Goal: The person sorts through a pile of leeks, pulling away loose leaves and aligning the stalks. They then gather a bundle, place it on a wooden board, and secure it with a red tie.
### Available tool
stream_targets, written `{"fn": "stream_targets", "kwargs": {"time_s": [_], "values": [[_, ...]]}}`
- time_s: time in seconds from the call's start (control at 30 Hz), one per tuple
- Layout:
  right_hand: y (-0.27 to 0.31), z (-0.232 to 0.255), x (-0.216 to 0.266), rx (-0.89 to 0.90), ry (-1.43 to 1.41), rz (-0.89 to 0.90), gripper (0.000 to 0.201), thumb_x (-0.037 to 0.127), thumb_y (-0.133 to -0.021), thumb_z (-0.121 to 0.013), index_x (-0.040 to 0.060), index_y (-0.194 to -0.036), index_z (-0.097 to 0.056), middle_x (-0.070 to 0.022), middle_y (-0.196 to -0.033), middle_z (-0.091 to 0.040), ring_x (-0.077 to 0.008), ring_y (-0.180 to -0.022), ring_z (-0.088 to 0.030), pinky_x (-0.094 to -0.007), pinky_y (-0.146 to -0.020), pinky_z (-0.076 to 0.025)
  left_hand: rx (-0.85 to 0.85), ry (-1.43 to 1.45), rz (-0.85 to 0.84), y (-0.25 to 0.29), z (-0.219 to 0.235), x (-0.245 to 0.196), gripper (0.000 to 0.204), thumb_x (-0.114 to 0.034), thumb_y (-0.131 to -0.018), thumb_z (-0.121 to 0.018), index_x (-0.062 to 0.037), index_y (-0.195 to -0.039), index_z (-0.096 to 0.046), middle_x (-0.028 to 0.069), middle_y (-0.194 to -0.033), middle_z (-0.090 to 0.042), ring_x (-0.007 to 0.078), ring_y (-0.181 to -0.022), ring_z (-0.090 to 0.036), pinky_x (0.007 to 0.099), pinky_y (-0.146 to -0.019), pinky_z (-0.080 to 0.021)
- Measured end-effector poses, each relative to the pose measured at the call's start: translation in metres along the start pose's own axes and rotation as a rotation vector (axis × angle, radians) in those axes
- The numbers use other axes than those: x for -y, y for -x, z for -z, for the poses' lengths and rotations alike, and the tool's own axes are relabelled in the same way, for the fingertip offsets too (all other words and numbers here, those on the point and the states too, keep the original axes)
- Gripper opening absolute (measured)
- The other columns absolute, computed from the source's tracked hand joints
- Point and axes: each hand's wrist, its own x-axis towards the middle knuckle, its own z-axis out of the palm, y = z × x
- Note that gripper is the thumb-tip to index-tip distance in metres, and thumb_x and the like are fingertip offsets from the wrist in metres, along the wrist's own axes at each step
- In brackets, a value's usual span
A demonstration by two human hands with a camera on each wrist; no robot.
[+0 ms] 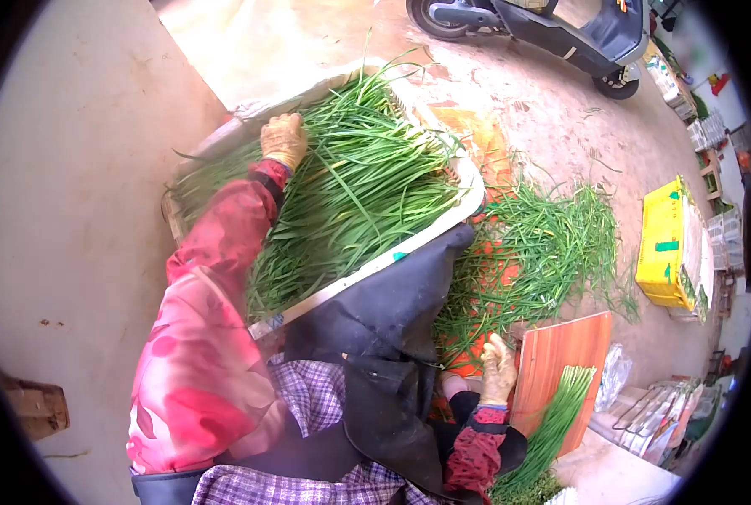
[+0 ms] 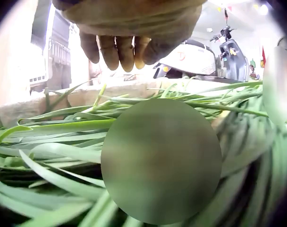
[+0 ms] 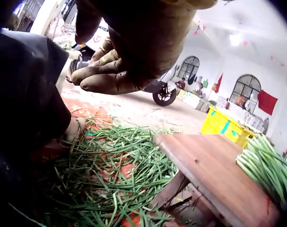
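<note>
A big white-rimmed crate (image 1: 430,220) lies tilted across the lap, filled with long green chives (image 1: 375,181). Over its far left part is my gloved left hand (image 1: 284,140), close above the leaves. The left wrist view shows that hand's fingers (image 2: 127,54) hanging loosely, nothing between them, above the chives (image 2: 63,151). My gloved right hand (image 1: 498,370) is beside the knee, left of a wooden board (image 1: 531,370). Its fingers (image 3: 110,82) are loosely bent around nothing. A neat bundle of chives (image 1: 561,412), pale stem ends aligned, lies on the board.
Loose chive leaves (image 1: 552,244) are strewn over an orange sheet (image 1: 476,130) on the floor. A yellow crate (image 1: 663,244) stands to the right. Farther off is a parked scooter (image 1: 552,34). A pale wall-like surface (image 1: 81,210) runs along the left.
</note>
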Motion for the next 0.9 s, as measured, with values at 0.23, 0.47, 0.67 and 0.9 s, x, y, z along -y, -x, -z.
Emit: {"fn": "stream_targets", "kwargs": {"time_s": [0.23, 0.47, 0.67, 0.9], "values": [[0.027, -0.012, -0.026, -0.007, 0.076, -0.190, 0.038, 0.016, -0.092, -0.067, -0.0039, -0.123, -0.060, -0.0096, -0.117, -0.065, -0.0135, -0.099, -0.061, -0.0287, -0.091, -0.048, 0.557, -0.165, 0.050, -0.022, -0.016, 0.027, 0.023, -0.013, -0.082, -0.056, -0.0127, -0.100, -0.072, 0.0111, -0.105, -0.069, 0.0321, -0.103, -0.063, 0.0468, -0.087, -0.048], [-0.009, -0.043, 0.049, 0.115, -0.106, -0.178, 0.061, 0.030, -0.088, -0.072, 0.0009, -0.137, -0.049, -0.0140, -0.122, -0.062, -0.0136, -0.094, -0.062, -0.0258, -0.080, -0.052, 0.453, 0.319, -0.193, 0.008, 0.099, -0.050, 0.018, -0.017, -0.086, -0.057, -0.0105, -0.097, -0.070, 0.0148, -0.094, -0.068, 0.0333, -0.087, -0.066, 0.0433, -0.078, -0.054], [-0.043, -0.149, 0.139, 0.437, -0.510, -0.125, 0.088, 0.045, -0.087, -0.069, 0.0012, -0.150, -0.027, -0.0130, -0.115, -0.065, -0.0109, -0.078, -0.063, -0.0205, -0.061, -0.049, 0.905, 0.881, -0.673, 0.115, 0.186, -0.172, 0.019, -0.023, -0.087, -0.062, -0.0077, -0.098, -0.060, 0.0147, -0.085, -0.064, 0.0346, -0.081, -0.065, 0.0446, -0.071, -0.053], [-0.061, -0.117, 0.109, 0.262, -0.712, -0.169, 0.050, 0.035, -0.095, -0.061, -0.0048, -0.125, -0.058, -0.0025, -0.071, -0.061, -0.0066, -0.051, -0.050, -0.0192, -0.046, -0.041, 0.733, 1.296, 0.236, 0.077, 0.120, -0.122, 0.027, -0.017, -0.088, -0.070, -0.0010, -0.109, -0.065, 0.0063, -0.098, -0.067, 0.0141, -0.094, -0.062, 0.0296, -0.085, -0.050]]}}
